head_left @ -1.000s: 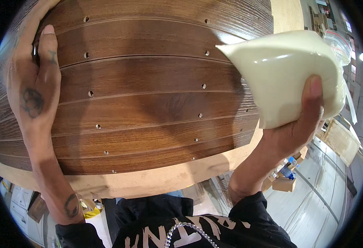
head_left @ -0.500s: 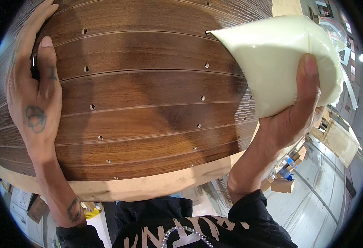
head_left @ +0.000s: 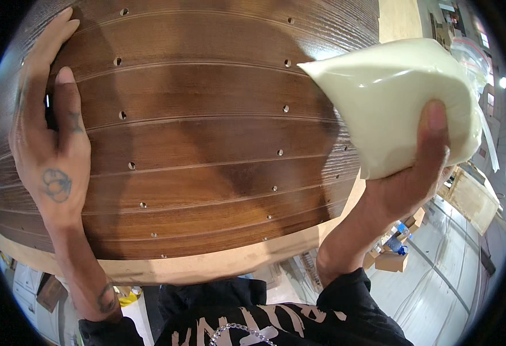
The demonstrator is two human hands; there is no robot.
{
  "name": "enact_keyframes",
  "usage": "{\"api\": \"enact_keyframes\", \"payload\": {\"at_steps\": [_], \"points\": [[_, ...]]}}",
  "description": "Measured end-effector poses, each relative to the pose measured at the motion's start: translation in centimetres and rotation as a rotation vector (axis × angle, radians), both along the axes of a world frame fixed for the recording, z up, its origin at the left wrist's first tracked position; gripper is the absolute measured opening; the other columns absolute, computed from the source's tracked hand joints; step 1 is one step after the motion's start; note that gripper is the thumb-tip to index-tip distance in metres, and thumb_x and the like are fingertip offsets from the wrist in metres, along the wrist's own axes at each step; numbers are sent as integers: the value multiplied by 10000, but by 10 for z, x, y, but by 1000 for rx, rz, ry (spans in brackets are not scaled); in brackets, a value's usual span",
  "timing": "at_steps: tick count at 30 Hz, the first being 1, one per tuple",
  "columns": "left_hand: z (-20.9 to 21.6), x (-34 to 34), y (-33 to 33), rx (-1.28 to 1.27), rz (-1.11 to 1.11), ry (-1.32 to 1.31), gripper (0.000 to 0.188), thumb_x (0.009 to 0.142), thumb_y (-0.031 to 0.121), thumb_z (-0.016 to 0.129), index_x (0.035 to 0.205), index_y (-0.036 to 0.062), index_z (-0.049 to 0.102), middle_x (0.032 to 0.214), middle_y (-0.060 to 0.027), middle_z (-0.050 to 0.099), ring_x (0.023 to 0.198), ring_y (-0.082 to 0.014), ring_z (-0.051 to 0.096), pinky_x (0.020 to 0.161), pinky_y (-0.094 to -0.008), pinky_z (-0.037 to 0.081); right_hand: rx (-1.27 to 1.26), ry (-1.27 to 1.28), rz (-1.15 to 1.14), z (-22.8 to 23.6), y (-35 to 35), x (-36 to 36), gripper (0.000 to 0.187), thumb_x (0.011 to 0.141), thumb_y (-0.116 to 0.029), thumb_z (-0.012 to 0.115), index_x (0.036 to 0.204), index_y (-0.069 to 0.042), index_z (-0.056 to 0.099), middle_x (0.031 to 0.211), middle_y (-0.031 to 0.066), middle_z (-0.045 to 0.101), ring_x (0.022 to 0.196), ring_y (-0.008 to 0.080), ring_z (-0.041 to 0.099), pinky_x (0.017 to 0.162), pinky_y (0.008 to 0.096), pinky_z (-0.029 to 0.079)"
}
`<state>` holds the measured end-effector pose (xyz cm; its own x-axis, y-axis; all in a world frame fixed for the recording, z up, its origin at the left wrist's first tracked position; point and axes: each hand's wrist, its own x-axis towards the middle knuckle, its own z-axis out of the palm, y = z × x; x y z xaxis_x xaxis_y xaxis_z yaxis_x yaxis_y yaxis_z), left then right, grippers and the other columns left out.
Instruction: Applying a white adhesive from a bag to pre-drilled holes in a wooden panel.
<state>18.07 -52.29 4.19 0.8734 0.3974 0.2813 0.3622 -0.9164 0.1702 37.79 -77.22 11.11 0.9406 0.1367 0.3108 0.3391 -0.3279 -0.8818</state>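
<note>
One pouch (head_left: pixel 394 86), cream-coloured filling (head_left: pixel 377 124), gripped by right fingers (head_left: pixel 433 135); left fingers (head_left: pixel 46 49) loosely parted.

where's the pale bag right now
In the head view, the bag is at upper right, in the right hand, its tip near a hole in the boards.

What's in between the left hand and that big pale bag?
The head view shows brown, wood-grained surface between the left hand and the pale bag, with two rows of small holes.
</note>
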Motion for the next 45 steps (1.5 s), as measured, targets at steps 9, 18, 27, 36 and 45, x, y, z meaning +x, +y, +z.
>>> {"api": "enact_keyframes", "payload": {"at_steps": [9, 18, 27, 36, 45], "points": [[6, 9, -13, -49, 88, -12, 356, 1024, 269, 392, 1346, 199, 527, 1393, -19, 516, 1322, -207, 448, 1130, -391, 343, -5, -3, 80, 1, 17, 18, 568, 802, -240, 693, 1228, 91, 517, 1087, 211, 639, 923, 270, 684, 777, 387, 616], [5, 11, -10, -74, 93, -4, 403, 1028, 354, 338, 1342, 187, 528, 1399, -42, 509, 1327, -246, 442, 1124, -420, 345, 52, -60, 93, -13, 26, 26, 507, 791, -178, 707, 1193, 85, 547, 1084, 209, 648, 917, 264, 692, 745, 380, 627], [6, 9, -9, -70, 124, 38, 401, 1026, 344, 321, 1347, 210, 522, 1403, -38, 503, 1341, -231, 424, 1137, -430, 332, -37, -35, 71, -10, 30, 22, 503, 778, -164, 715, 1190, 75, 554, 1072, 195, 646, 911, 248, 683, 757, 364, 613], [10, 14, -12, -141, 105, 24, 381, 1028, 284, 346, 1335, 160, 535, 1409, -42, 500, 1335, -242, 432, 1120, -423, 346, 42, -29, 69, 5, 41, 32, 485, 806, -181, 691, 1191, 79, 550, 1064, 191, 646, 922, 248, 679, 761, 363, 612], [7, 14, -14, -140, 105, 53, 375, 1023, 238, 349, 1346, 159, 522, 1401, -43, 503, 1330, -227, 437, 1134, -410, 340, 36, -92, 181, -7, 60, 45, 506, 795, -194, 704, 1175, 100, 546, 1016, 200, 655, 847, 234, 697, 705, 327, 625]]}}
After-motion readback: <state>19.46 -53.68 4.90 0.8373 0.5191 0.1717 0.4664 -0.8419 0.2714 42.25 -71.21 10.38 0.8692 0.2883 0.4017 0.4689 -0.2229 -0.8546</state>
